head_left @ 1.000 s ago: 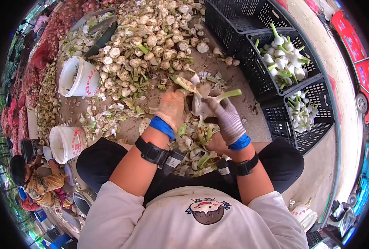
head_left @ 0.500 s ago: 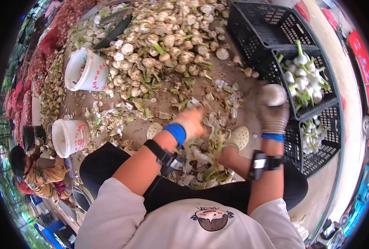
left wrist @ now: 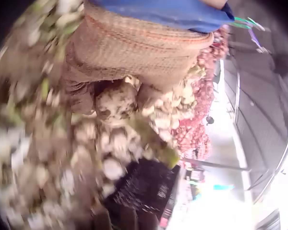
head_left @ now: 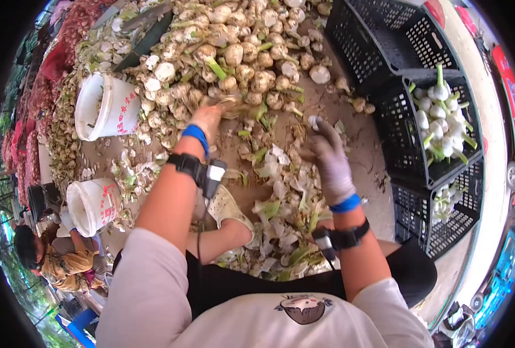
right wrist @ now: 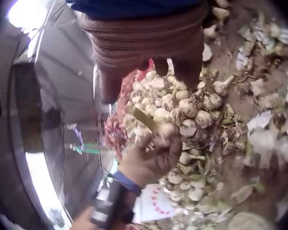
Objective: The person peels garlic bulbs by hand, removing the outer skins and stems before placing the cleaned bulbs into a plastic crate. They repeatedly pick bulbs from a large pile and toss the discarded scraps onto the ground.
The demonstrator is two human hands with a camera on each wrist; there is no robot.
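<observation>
— Garlic: where is it held?
— One garlic bulb (left wrist: pixel 116 103) is gripped by the curled fingers of the left hand (head_left: pixel 207 118), at the edge of the garlic pile (head_left: pixel 234 52).
— And the right hand (head_left: pixel 330 159)?
— Nothing is held; its fingers are loosely spread above the peelings (head_left: pixel 280 197) on the ground.

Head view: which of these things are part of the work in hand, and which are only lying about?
In the work:
left hand gripping a garlic bulb
right hand, holding nothing
garlic pile
crate of peeled garlic

Lying about:
two white buckets
peelings
bare black crate
</observation>
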